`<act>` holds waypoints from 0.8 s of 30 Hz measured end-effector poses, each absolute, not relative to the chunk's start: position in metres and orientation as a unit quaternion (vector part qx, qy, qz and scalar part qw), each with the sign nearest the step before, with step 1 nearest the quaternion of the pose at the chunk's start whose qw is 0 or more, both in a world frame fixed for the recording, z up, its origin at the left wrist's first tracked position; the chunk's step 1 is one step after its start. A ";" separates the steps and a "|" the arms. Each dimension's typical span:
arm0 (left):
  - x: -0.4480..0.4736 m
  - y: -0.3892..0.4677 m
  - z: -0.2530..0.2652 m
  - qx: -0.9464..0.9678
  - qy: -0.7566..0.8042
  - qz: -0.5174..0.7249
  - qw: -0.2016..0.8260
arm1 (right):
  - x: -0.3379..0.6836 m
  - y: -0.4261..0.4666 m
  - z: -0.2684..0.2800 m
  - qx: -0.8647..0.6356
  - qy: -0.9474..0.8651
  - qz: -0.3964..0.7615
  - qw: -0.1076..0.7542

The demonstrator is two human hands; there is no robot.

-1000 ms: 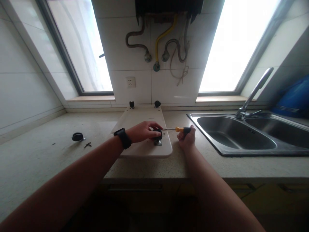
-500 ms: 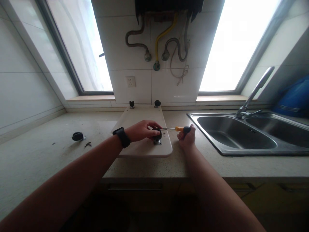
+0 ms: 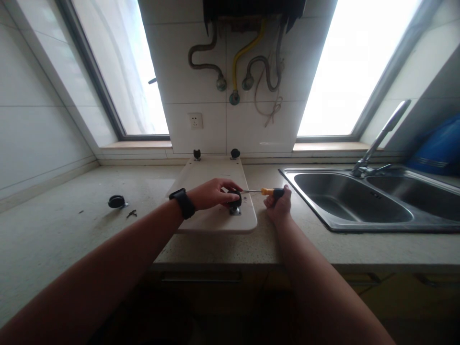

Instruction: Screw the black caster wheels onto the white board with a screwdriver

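Note:
A pale board (image 3: 212, 223) with rounded corners lies on the counter. Near its front right corner stands a black caster (image 3: 235, 199) with a metal plate, and my left hand (image 3: 213, 191) is closed around it, thumb on the near side. My right hand (image 3: 278, 207) grips a screwdriver (image 3: 268, 191) by its yellow-and-black handle. Its shaft points left, level, and the tip meets my left fingertips beside the caster; whether a screw is there is too small to tell. Two more casters, a left one (image 3: 197, 154) and a right one (image 3: 235, 153), stand at the board's far end.
On the counter at left lie a loose caster (image 3: 117, 201) and a small pile of screws (image 3: 132, 213). A steel double sink (image 3: 327, 223) with a faucet (image 3: 381, 139) is at right. Hoses (image 3: 235, 57) hang on the wall behind, above a socket (image 3: 195, 120).
Both hands, the caster and the screwdriver keep almost the same places. The whole view has shifted very slightly.

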State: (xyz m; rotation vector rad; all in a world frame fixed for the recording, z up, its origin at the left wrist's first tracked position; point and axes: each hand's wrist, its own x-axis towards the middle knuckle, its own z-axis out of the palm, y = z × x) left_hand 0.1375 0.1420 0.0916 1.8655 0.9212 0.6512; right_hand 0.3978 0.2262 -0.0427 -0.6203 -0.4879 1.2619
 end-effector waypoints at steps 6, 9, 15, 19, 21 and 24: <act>0.136 0.144 0.090 0.758 0.368 0.263 0.471 | 0.399 0.227 -0.044 -0.283 -0.228 0.575 0.733; 0.137 0.144 0.091 0.759 0.368 0.260 0.470 | 0.399 0.228 -0.044 -0.284 -0.230 0.576 0.731; 0.138 0.141 0.095 0.761 0.373 0.257 0.464 | 0.398 0.227 -0.043 -0.281 -0.236 0.577 0.730; 0.138 0.141 0.096 0.761 0.373 0.251 0.467 | 0.397 0.226 -0.043 -0.279 -0.237 0.577 0.730; 0.138 0.142 0.094 0.762 0.371 0.250 0.468 | 0.397 0.226 -0.043 -0.280 -0.236 0.577 0.731; 0.138 0.145 0.091 0.763 0.366 0.252 0.469 | 0.397 0.226 -0.042 -0.281 -0.233 0.577 0.731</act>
